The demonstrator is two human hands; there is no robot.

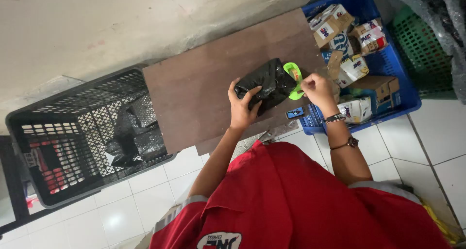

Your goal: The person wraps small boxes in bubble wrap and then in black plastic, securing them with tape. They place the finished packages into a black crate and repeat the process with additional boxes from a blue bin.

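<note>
A black plastic-wrapped parcel point(270, 83) lies on a dark brown board point(199, 89). My left hand point(242, 107) presses down on the parcel's near left end, fingers curled over it. My right hand point(316, 90) is at the parcel's right end, gripping a bright green tape dispenser point(293, 78) that rests against the parcel. A small blue object point(294, 113) lies on the board's near edge, between my two wrists.
A blue crate point(395, 64) with several taped cardboard parcels stands to the right of the board. A black lattice basket point(73, 132) holding a dark bag sits at the left. A green basket point(420, 45) is at far right. White floor tiles point(427, 142) lie below.
</note>
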